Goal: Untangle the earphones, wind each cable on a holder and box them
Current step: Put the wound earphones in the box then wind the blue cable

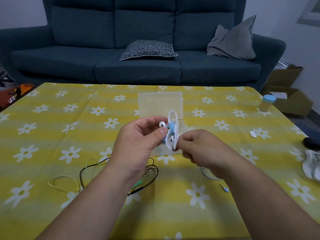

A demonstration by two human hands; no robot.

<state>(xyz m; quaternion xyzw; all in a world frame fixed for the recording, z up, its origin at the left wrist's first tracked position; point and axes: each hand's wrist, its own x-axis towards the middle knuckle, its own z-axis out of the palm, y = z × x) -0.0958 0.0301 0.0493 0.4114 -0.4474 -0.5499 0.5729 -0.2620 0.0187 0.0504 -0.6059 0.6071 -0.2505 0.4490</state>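
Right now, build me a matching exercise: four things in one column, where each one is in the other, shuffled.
1 blue holder
2 white cable
3 black cable
4 clear box

A lying on the tablecloth
B pinched by the right hand
C open, beyond both hands
D held by the left hand

Pairs: 1-D, 2-B, 3-A, 4-C

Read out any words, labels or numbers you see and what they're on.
No text can be read.
Orange packet on the floor: white marks, too blurred.
White object at far right: dark marks, too blurred.
Blue holder, white cable: no print shows.
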